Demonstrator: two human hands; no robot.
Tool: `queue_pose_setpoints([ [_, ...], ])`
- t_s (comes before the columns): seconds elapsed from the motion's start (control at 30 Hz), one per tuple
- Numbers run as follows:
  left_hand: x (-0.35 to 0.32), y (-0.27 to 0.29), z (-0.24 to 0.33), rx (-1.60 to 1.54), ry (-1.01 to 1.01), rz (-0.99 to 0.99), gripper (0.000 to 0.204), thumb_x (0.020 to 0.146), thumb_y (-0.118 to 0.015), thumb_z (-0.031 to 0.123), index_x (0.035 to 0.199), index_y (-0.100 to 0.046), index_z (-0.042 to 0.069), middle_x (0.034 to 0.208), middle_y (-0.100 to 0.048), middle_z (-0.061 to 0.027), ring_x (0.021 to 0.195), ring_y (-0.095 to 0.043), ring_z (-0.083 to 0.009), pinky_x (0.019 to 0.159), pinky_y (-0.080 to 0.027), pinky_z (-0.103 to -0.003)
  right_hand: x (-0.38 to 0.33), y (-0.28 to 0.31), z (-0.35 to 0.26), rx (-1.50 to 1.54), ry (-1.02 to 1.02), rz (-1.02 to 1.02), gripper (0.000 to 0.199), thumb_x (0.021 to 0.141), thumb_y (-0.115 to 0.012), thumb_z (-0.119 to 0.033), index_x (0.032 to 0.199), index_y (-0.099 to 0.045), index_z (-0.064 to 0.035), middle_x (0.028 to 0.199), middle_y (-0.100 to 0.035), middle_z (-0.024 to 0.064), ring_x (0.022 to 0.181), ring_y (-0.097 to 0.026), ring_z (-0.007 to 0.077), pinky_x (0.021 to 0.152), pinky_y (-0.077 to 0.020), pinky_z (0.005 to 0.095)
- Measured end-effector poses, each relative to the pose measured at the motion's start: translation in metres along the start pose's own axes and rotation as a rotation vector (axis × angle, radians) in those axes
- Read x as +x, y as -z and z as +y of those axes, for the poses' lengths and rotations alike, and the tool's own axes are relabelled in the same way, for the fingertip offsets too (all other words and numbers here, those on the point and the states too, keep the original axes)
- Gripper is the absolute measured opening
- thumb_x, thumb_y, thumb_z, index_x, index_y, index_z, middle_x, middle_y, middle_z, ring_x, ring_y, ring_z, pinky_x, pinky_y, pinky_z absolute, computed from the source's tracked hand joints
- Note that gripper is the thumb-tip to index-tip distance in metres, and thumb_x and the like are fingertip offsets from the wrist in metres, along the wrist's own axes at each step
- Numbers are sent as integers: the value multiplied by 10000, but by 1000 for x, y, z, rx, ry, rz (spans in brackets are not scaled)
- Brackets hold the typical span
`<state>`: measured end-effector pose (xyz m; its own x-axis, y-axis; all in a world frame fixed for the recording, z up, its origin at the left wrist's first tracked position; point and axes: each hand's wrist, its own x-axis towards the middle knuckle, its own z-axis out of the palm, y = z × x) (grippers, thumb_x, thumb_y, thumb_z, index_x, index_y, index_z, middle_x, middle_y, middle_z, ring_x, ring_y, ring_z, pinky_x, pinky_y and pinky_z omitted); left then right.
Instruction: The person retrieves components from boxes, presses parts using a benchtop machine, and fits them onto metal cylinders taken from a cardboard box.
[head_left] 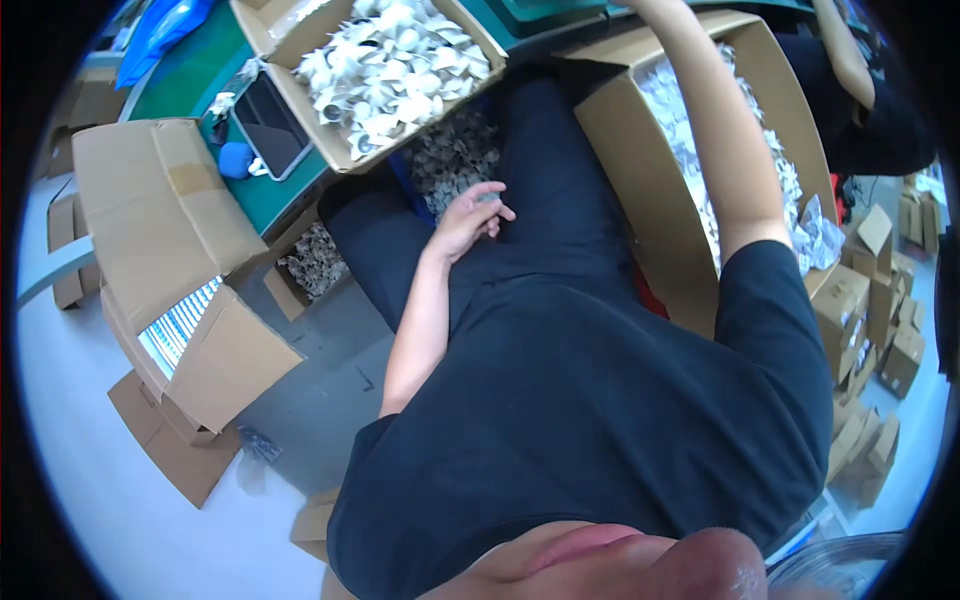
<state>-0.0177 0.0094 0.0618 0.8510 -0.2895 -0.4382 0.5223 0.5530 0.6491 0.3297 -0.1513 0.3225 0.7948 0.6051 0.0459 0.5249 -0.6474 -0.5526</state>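
My left hand (pixel 470 222) rests near my lap, above my dark trousers, its fingers loosely bent and apart. I see nothing held in it. Just beyond it, between my legs, lies a container of small greyish-white parts (pixel 455 160). My right forearm (pixel 725 130) reaches up over the large cardboard box on my right (pixel 640 170), and the hand runs out of the picture at the top edge. An open cardboard box on the table (pixel 320 130) holds a heap of small white cup-shaped parts (pixel 400 75), ahead of my left hand.
A dark-screened phone or tablet (pixel 270 125) and a blue rounded thing (pixel 236 160) lie on the green tabletop (pixel 195 85). At left stands a big open carton (pixel 165 200). Another person's arm (pixel 848 60) shows at upper right. Several cartons (pixel 870 310) are piled at right.
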Motion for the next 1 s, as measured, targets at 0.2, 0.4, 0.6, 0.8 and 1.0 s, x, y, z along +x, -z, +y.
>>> queue_pose_setpoints([
  [0.2,18,-5,10,104,51,-6,427,1036,-639,211,1400,-495,41,978,-713,-114,711,-584,-85,680,-505,-228,-9,-1,36,18,424,210,308,888,-745,-266,1071,-737,-19,801,-700,159,751,-688,262,703,-530,386],
  [0.4,25,6,1,141,71,35,414,1034,-636,194,1385,-500,22,974,-713,-117,721,-595,-79,674,-507,-219,-206,20,179,-341,-19,221,187,933,-672,-146,1079,-720,-39,973,-728,89,815,-702,166,781,-565,306],
  [0.6,39,16,4,134,116,3,412,1028,-645,193,1372,-510,12,975,-719,-118,719,-597,-77,676,-511,-218,-362,-23,192,-498,-225,-358,286,842,-599,-38,1103,-714,-40,1167,-677,134,1141,-613,312,973,-510,421],
  [0.8,41,18,3,119,104,7,410,1027,-650,201,1366,-519,12,972,-716,-111,730,-597,-80,691,-514,-220,-371,-13,172,-602,-201,-435,209,820,-652,-81,996,-763,-66,1155,-662,99,1189,-576,255,956,-506,408],
  [1.0,29,20,9,131,54,71,414,1020,-662,217,1363,-531,26,973,-734,-99,712,-592,-60,675,-505,-202,-330,2,184,-370,-288,-19,278,909,-683,-112,1168,-743,-34,1196,-716,105,1165,-647,253,1003,-502,369],
])
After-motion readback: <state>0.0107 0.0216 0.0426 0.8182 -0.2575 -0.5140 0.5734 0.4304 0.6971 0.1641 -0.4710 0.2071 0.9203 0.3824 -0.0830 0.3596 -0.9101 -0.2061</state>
